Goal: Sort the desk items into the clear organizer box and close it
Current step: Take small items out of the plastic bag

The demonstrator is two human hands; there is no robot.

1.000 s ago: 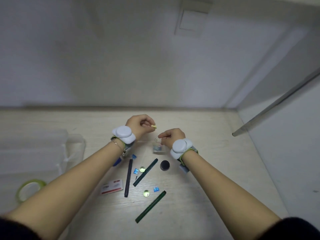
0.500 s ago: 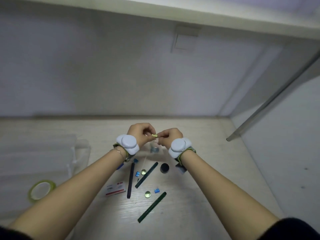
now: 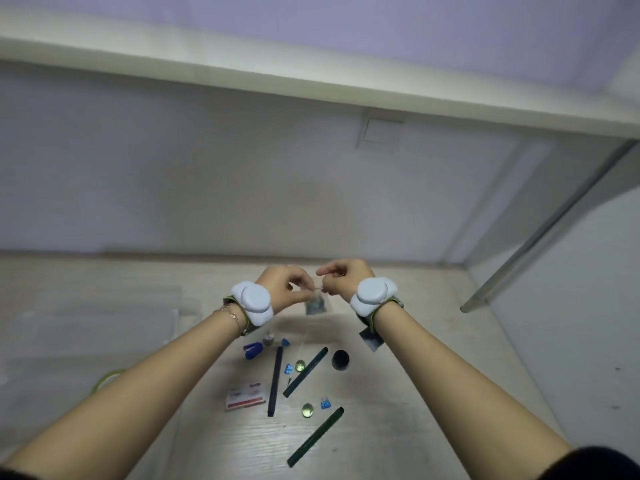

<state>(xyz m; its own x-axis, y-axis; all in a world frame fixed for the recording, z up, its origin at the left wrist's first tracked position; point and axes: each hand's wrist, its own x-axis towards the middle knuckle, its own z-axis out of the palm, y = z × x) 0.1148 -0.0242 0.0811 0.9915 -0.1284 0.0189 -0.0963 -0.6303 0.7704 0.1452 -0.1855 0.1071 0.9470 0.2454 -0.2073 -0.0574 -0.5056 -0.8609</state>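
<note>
Both your hands, left hand [image 3: 282, 289] and right hand [image 3: 343, 282], pinch a small clear bag [image 3: 316, 303] above the desk [image 3: 398, 427]. Below lie two green sticks [image 3: 305, 372], one dark pen [image 3: 275, 381], two glass beads [image 3: 307, 410], and the clear organizer box [image 3: 104, 327] at left.

A study or office nook, set up for desk work.

A pale wood-grain counter [image 3: 398, 427] is enclosed by plain white walls, with a shelf [image 3: 311, 77] fixed overhead and a wall plate [image 3: 379, 135] beneath it. Stationery is scattered on the counter: pens [image 3: 274, 381], a roll of tape [image 3: 104, 379], a small card [image 3: 245, 395].
</note>
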